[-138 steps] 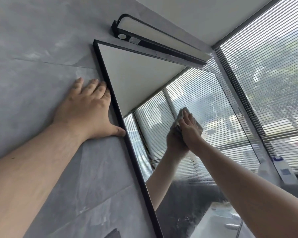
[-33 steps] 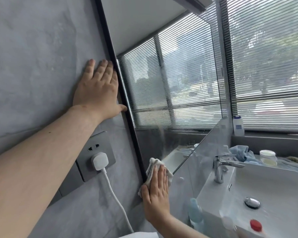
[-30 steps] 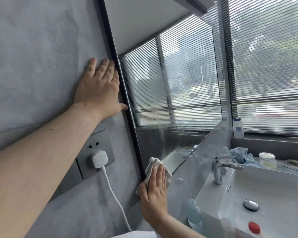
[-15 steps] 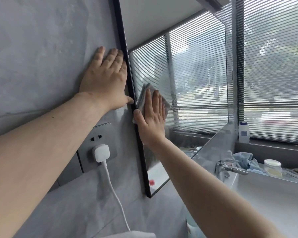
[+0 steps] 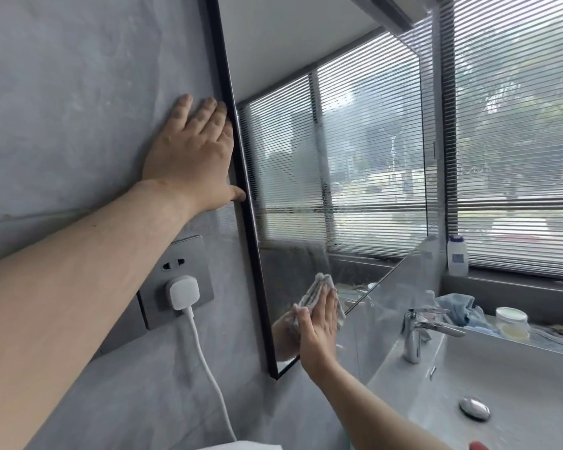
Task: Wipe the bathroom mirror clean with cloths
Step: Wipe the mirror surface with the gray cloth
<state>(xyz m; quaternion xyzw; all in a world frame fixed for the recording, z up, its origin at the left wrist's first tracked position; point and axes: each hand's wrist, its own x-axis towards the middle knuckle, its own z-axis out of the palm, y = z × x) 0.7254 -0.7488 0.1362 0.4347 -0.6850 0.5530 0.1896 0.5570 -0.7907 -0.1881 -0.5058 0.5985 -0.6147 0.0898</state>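
Observation:
A black-framed mirror hangs on the grey wall and reflects the window blinds. My right hand presses a folded pale cloth flat against the glass near the mirror's lower left corner, fingers straight. My left hand lies flat on the wall, its fingers along the mirror's left frame and the thumb touching it. Faint streaks show on the lower glass.
A wall socket with a white plug and cable sits left of the mirror. Below right are a white basin, a chrome tap, a blue cloth, a jar and a white bottle on the sill.
My right hand with the cloth has slid down the glass from beside my left hand to near the lower left corner. My left hand stays on the wall.

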